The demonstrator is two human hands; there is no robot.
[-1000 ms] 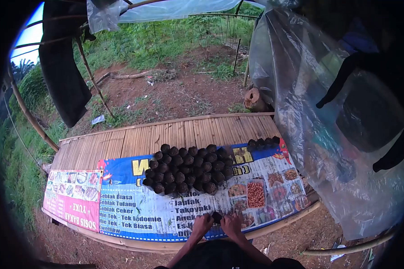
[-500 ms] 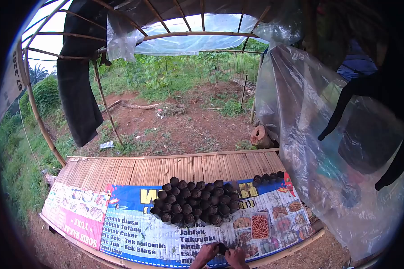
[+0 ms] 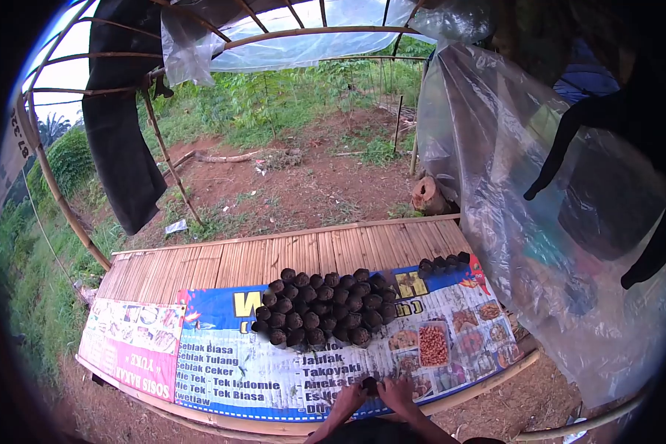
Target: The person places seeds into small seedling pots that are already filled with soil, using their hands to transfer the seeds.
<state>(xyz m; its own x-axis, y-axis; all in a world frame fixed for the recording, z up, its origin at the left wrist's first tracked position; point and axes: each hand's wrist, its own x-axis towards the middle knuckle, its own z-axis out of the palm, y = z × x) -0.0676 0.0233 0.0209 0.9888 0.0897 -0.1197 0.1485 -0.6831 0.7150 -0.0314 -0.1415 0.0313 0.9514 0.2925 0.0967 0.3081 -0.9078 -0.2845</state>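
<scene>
Low in the head view, my left hand (image 3: 349, 396) and my right hand (image 3: 395, 394) meet over the printed banner. Between their fingers is a small black soil-filled seedling bag (image 3: 368, 385), gripped from both sides. Just beyond stands a tight cluster of similar black seedling bags (image 3: 322, 303), upright with dark soil at their tops. To the right of my hands sits a clear square tub (image 3: 433, 345) of reddish-brown seeds or peanuts. Another short row of black bags (image 3: 444, 263) lines the banner's far right edge.
The banner (image 3: 229, 392) covers the near part of a bamboo-slat table (image 3: 274, 259). Clear plastic sheeting (image 3: 488, 148) hangs at the right, with a dark cloth (image 3: 118, 148) at the left. A cut log (image 3: 428, 194) lies behind the table on bare soil.
My view has tilted down slightly, so the table sits higher. My hands have moved a little away from me over the banner, still holding the seedling bag; more of my forearms shows.
</scene>
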